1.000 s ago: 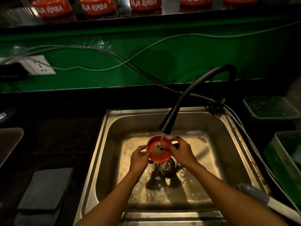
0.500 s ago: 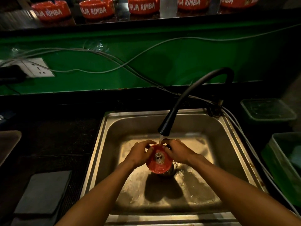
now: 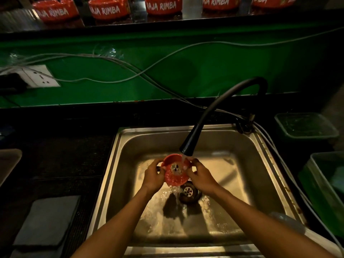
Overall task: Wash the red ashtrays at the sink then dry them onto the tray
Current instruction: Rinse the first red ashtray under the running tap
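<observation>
A red ashtray (image 3: 175,175) is held tilted toward me under the black faucet spout (image 3: 187,146), over the steel sink (image 3: 119,164). Water runs into it and spills off its lower rim beside the drain (image 3: 188,191). My left hand (image 3: 153,174) grips its left rim. My right hand (image 3: 200,174) grips the right rim with fingers curled over the edge. Ash or dirt shows inside the bowl. Several more red ashtrays (image 3: 108,8) marked RAJA RIMBA stand in a row on the high shelf at the back.
A grey tray (image 3: 9,162) shows at the left edge, with a dark folded cloth (image 3: 48,220) on the counter below it. Green plastic bins (image 3: 305,125) stand right of the sink. Cables (image 3: 149,71) and a wall socket (image 3: 40,76) cross the green back wall.
The ashtray has been turned and tipped toward me under the stream, so water now pours off its lower edge. Both hands shifted slightly left along with it.
</observation>
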